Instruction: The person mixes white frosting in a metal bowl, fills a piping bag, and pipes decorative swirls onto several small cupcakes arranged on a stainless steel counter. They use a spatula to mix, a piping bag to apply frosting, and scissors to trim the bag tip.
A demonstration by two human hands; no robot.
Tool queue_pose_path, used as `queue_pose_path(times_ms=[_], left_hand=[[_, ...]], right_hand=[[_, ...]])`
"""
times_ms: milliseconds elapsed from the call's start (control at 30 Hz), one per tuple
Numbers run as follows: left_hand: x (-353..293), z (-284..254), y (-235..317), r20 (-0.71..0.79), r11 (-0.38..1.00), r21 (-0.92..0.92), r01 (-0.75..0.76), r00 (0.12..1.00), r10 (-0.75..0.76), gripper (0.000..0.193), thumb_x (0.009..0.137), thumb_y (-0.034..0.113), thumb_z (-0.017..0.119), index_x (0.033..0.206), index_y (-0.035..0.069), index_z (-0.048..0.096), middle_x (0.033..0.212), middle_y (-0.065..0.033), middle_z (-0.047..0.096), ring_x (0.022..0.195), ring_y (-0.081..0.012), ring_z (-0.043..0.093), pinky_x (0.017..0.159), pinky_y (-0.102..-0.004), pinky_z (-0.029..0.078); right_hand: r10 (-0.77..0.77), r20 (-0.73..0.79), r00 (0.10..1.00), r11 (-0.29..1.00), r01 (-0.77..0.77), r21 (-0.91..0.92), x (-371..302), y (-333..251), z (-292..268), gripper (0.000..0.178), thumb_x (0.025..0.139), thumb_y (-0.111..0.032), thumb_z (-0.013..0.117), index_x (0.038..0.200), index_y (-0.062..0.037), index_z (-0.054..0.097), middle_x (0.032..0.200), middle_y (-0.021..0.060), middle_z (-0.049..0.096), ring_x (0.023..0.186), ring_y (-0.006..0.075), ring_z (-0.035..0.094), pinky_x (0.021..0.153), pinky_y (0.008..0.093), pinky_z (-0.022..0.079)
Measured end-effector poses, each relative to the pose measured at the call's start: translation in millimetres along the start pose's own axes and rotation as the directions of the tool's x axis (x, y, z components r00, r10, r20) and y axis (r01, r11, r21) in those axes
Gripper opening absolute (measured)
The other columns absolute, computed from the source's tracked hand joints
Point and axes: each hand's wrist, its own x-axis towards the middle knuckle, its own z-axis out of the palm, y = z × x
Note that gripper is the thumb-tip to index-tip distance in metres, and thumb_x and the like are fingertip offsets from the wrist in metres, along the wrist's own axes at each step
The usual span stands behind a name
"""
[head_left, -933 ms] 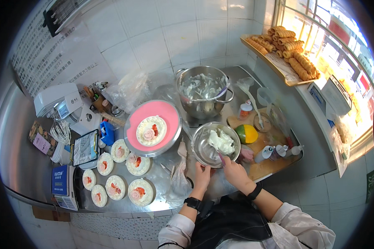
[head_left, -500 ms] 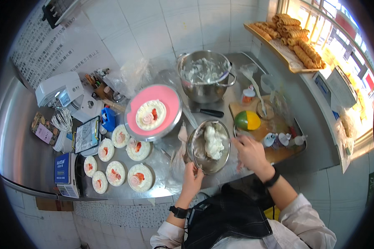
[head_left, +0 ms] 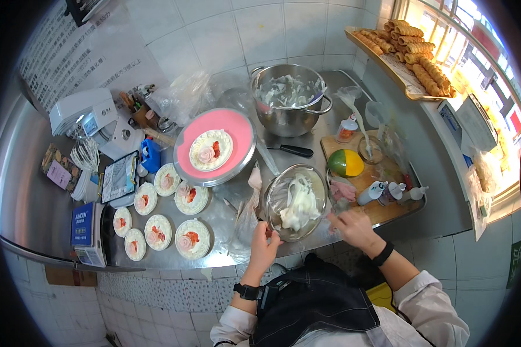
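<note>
A steel mixing bowl (head_left: 272,202) with a mound of white cream (head_left: 302,203) stands tilted near the front edge of the counter. My left hand (head_left: 263,247) is closed on its near left rim. At its lower right rim is my right hand (head_left: 358,230), fingers curled with the tips against the edge; part of them is hidden. A pink cloth (head_left: 342,191) lies just beyond my right hand. To the left, a small white cream cake (head_left: 211,149) with strawberry pieces and a pink rose rests on a pink-topped turntable (head_left: 241,136).
Several small decorated cakes (head_left: 158,231) sit at the left front. Behind the bowl are a black-handled knife (head_left: 296,151) and a large steel pot (head_left: 286,118) with cream. A cutting board (head_left: 382,214) on the right holds a cut mango (head_left: 346,163) and squeeze bottles (head_left: 372,193).
My right hand has slid along the bowl's right side toward me, uncovering the pink cloth. The cream lies more spread out in the bowl. My left hand keeps its grip.
</note>
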Motion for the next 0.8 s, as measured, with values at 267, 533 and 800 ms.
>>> queue_pose_path(times_ms=[267, 533, 800], left_hand=[[11.3, 8.9, -6.2, 0.066, 0.973, -0.2, 0.114, 0.993, -0.103, 0.012, 0.093, 0.004, 0.047, 0.103, 0.004, 0.039, 0.094, -0.0062, 0.051, 0.087, -0.012, 0.057, 0.076, -0.0292, 0.057], [14.8, 13.9, -6.6, 0.05, 0.887, -0.393, 0.243, 0.969, -0.244, 0.014, 0.095, 0.005, 0.044, 0.106, 0.008, 0.038, 0.104, -0.0053, 0.045, 0.095, -0.0157, 0.056, 0.08, -0.0329, 0.056], [9.5, 19.4, -15.8, 0.05, 0.874, -0.421, 0.242, 0.969, -0.244, 0.011, 0.096, 0.006, 0.044, 0.106, 0.006, 0.038, 0.104, -0.0043, 0.043, 0.094, -0.013, 0.053, 0.082, -0.034, 0.056]], right_hand=[[0.458, 0.497, 0.737, 0.557, -0.674, 0.486, -10.3, -28.9, -0.7, 0.014, 0.081, -0.007, 0.054, 0.087, -0.0035, 0.065, 0.071, 0.0198, 0.062, 0.068, 0.036, 0.063, 0.063, 0.0439, 0.049], [0.389, 0.047, 0.92, 0.915, -0.392, 0.093, 2.9, -57.0, -21.9, 0.031, 0.072, -0.006, 0.059, 0.102, -0.0101, 0.066, 0.068, 0.0087, 0.056, 0.062, 0.0272, 0.06, 0.055, 0.0371, 0.048], [0.403, -0.077, 0.912, 0.915, -0.4, 0.048, -9.5, -58.7, -21.9, 0.032, 0.07, -0.005, 0.059, 0.099, -0.012, 0.068, 0.071, 0.0044, 0.057, 0.064, 0.0236, 0.06, 0.053, 0.0347, 0.048]])
